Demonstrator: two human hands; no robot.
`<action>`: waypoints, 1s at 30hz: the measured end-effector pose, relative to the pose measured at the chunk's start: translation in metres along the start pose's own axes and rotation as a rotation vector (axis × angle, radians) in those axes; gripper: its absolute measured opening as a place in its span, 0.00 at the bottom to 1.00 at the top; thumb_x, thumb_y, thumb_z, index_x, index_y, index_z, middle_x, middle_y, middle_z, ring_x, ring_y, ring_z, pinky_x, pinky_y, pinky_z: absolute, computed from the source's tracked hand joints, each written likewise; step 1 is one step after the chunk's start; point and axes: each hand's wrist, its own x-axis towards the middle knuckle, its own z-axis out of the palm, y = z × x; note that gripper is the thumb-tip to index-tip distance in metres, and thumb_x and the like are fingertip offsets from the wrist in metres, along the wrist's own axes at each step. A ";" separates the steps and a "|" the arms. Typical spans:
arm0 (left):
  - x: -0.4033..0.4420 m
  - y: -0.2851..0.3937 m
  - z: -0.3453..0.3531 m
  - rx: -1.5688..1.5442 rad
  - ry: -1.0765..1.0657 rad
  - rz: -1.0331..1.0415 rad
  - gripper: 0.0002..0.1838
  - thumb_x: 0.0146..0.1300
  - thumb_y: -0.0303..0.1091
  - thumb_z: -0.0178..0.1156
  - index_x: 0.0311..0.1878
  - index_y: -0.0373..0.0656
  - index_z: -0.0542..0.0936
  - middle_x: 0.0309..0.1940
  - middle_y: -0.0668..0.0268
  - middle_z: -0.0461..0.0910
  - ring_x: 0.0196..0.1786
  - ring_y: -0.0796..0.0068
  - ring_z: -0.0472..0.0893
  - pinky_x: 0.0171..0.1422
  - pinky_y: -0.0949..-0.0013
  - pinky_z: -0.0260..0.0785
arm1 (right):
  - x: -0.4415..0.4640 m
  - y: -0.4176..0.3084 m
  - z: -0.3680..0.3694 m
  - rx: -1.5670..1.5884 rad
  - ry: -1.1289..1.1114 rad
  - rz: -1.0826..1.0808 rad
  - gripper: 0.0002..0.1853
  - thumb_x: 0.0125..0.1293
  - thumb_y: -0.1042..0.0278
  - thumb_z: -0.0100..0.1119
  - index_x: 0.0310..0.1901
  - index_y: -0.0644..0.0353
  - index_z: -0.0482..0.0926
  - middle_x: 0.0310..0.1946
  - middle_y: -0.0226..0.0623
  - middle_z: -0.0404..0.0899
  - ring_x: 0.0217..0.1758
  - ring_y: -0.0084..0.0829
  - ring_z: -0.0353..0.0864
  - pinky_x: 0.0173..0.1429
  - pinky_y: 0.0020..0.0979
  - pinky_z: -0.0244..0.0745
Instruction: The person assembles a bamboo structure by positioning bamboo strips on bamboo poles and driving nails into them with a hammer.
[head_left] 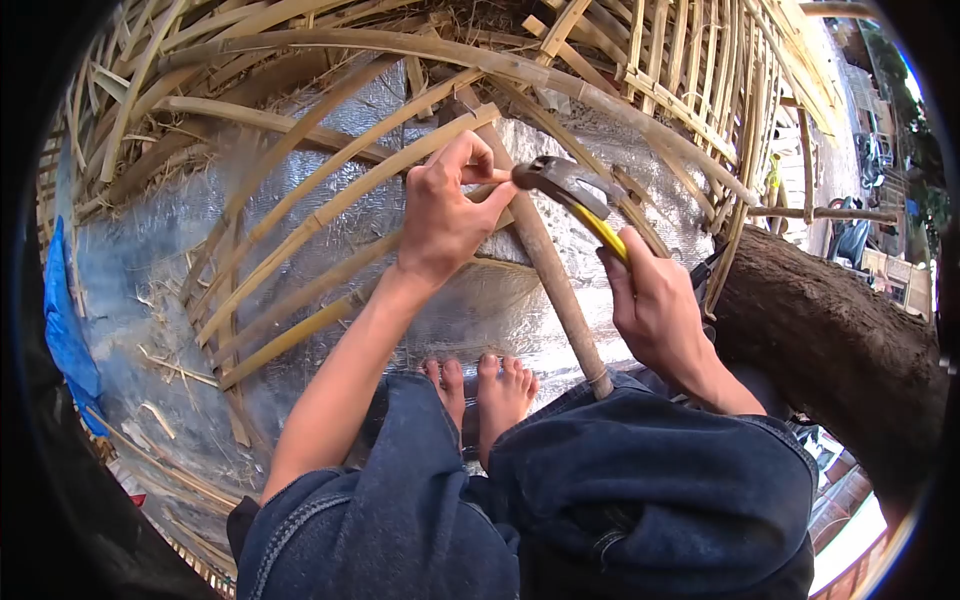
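Note:
My right hand (pixel 660 305) is wrapped round the yellow handle of a claw hammer (pixel 572 185). The hammer's face meets or nearly meets the fingertips of my left hand (pixel 450 205), which are pinched together. What they hold, if anything, is too small to make out. Just beneath these fingertips a round wooden pole (pixel 548 262) slants from my knee up to the bamboo slats. A split bamboo strip (pixel 345 192) runs behind my left hand and ends near the top of the pole.
Several more bamboo strips (pixel 290 335) lie across a shiny foil-like sheet (pixel 400 345). A bamboo lattice (pixel 690 60) rises at the upper right. A thick tree trunk (pixel 830 320) stands at the right, and a blue tarp (pixel 68 330) hangs at the left. My bare feet (pixel 505 395) are below.

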 end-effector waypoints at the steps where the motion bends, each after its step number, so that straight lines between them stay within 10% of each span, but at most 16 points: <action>1: 0.001 0.000 -0.001 0.005 0.000 0.004 0.16 0.58 0.26 0.74 0.35 0.40 0.71 0.30 0.59 0.89 0.36 0.75 0.90 0.37 0.72 0.77 | -0.001 -0.001 -0.002 0.004 0.005 -0.003 0.06 0.74 0.70 0.56 0.42 0.63 0.71 0.20 0.54 0.73 0.24 0.57 0.76 0.28 0.49 0.66; 10: 0.002 0.005 -0.004 0.112 -0.031 0.208 0.08 0.56 0.28 0.74 0.40 0.42 0.91 0.33 0.66 0.86 0.36 0.68 0.76 0.44 0.67 0.74 | -0.009 -0.023 -0.034 0.146 0.057 0.171 0.08 0.76 0.70 0.56 0.40 0.63 0.71 0.19 0.51 0.69 0.22 0.56 0.73 0.28 0.45 0.64; 27: 0.002 0.000 0.003 0.132 0.033 0.371 0.05 0.54 0.22 0.72 0.35 0.40 0.89 0.28 0.68 0.79 0.35 0.68 0.73 0.38 0.64 0.69 | -0.014 -0.017 -0.019 0.214 0.167 0.007 0.06 0.74 0.72 0.56 0.45 0.64 0.73 0.19 0.50 0.73 0.21 0.55 0.75 0.27 0.46 0.68; 30: 0.003 0.002 -0.003 0.188 -0.029 0.354 0.03 0.54 0.22 0.72 0.33 0.39 0.88 0.28 0.67 0.77 0.34 0.67 0.73 0.38 0.62 0.69 | -0.003 -0.005 0.000 0.013 -0.098 0.069 0.06 0.75 0.72 0.54 0.47 0.65 0.74 0.19 0.51 0.73 0.21 0.54 0.77 0.27 0.46 0.69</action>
